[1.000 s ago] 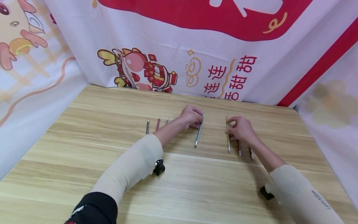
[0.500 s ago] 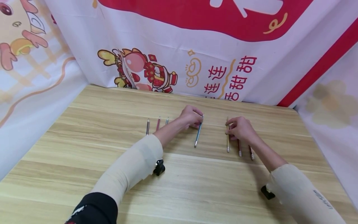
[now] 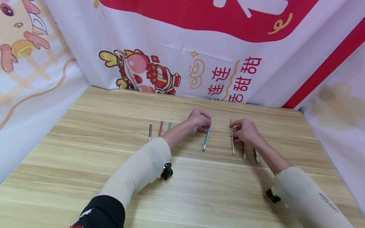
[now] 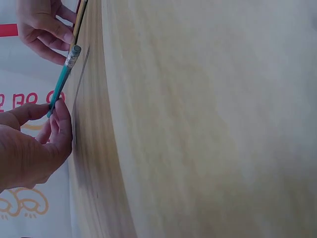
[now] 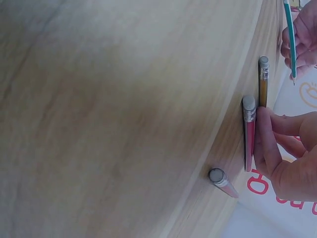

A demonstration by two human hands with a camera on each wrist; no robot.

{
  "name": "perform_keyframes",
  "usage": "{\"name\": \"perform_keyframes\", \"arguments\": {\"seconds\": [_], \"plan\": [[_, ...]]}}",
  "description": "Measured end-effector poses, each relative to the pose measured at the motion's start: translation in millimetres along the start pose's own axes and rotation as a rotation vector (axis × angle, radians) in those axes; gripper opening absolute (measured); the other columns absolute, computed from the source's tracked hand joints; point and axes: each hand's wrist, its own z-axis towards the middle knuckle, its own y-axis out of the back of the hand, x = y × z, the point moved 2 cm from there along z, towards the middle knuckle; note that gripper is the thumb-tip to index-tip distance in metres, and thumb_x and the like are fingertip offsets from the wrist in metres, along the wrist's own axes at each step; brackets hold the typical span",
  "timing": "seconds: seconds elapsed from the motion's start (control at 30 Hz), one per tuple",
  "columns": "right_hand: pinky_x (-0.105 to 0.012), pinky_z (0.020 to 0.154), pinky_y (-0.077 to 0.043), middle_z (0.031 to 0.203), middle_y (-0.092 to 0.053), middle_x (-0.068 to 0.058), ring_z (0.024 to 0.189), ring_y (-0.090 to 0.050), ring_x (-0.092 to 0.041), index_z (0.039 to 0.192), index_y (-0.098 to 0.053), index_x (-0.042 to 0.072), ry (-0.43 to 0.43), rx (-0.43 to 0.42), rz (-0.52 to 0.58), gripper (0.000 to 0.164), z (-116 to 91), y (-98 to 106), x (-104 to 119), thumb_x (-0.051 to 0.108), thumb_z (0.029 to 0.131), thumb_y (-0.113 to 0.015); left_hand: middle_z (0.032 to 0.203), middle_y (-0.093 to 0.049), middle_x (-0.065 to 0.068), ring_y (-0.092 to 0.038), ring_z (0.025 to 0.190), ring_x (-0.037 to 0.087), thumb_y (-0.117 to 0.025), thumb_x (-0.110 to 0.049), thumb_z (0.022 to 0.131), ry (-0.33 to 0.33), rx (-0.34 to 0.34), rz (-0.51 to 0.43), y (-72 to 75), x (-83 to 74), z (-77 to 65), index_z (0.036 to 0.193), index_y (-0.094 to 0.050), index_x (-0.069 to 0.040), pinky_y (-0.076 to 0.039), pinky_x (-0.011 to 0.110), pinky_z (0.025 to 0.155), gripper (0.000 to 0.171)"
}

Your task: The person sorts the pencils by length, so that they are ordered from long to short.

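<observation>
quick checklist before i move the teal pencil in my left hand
1. Left hand grips teal pencil: ok.
2. Teal pencil's eraser end clear of the table: ok, appears raised.
3. Right hand holds yellow pencil: ok.
4. Teal and yellow pencils apart: ok, table shows between.
5. Teal and yellow pencils parallel: not ok, slants differ.
6. Lower end of blue pencil: cannot tell, left forearm covers it.

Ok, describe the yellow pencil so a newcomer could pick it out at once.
On the wooden table, find the person's right hand. The yellow pencil is the one it pinches, eraser end toward the person. Its yellow barrel sets it apart from the reddish pencil beside it and the second reddish pencil beyond.
</observation>
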Motion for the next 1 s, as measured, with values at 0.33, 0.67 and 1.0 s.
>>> {"name": "perform_keyframes", "arguments": {"seconds": [0.33, 0.67, 1.0], "plan": [[-0.031, 0.062, -0.066, 0.087, -0.064, -0.015, 0.066, -0.069, -0.011, 0.121, -0.065, -0.013, 0.0, -0.005, 0.003, 0.032, 0.0, -0.4, 0.2, -0.011, 0.09, -0.072, 0.084, -0.067, 0.016, -0.059, 0.06, 0.017, -0.068, 0.018, 0.084, 0.001, -0.077, 0.043, -23.7, -0.8, 3.9, 0.107, -0.07, 0.006, -0.059, 0.025, 0.05, 0.026], [-0.03, 0.063, -0.066, 0.086, -0.064, -0.013, 0.067, -0.069, -0.011, 0.121, -0.065, -0.013, -0.01, 0.0, 0.009, 0.032, 1.3, 0.0, 0.8, -0.011, 0.09, -0.072, 0.072, -0.061, 0.008, -0.059, 0.06, 0.018, -0.068, 0.019, 0.084, -0.016, -0.115, 0.059, -44.1, -5.2, 7.2, 0.109, -0.071, 0.006, -0.065, 0.032, 0.062, 0.028], [-0.031, 0.062, -0.065, 0.085, -0.065, -0.014, 0.065, -0.069, -0.012, 0.121, -0.064, -0.015, -0.008, -0.003, 0.006, 0.033, 1.0, 0.0, 0.4, -0.011, 0.089, -0.072, 0.069, -0.061, 0.008, -0.059, 0.058, 0.017, -0.067, 0.019, 0.082, 0.003, -0.141, 0.08, -55.6, -6.7, 15.6, 0.1, -0.072, 0.004, -0.066, 0.034, 0.063, 0.024]]}}
